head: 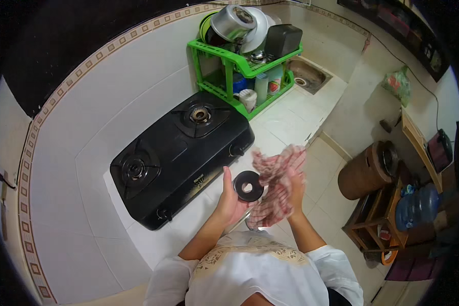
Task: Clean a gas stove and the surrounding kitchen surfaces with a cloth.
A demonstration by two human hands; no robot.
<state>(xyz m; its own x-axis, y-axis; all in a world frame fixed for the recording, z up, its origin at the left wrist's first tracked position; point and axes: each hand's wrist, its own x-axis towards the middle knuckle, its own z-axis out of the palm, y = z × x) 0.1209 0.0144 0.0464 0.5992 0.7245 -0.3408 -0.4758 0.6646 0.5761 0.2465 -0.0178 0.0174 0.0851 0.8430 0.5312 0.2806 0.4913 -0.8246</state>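
Note:
My left hand (230, 204) holds a round black ring (248, 176) with a hole through its middle, perhaps a burner part. Its thumb points up along the ring's left side. In my right hand (297, 189) is a red-and-white checked cloth (277, 179), crumpled and blurred, hanging just right of the ring. Beyond my hands stands a black Rinnai two-burner gas stove (179, 153). Its far burner (200, 114) shows a brassy head, and the near burner (136, 169) looks darker. Two knobs sit on the stove's front edge.
A green dish rack (229, 76) with pots, plates and cups stands past the stove. Behind it is a sink (308, 76) in the white tiled counter (279, 122). Across the floor to the right are a brown barrel (363, 172), a wooden shelf (378, 218) and a blue water jug (417, 206).

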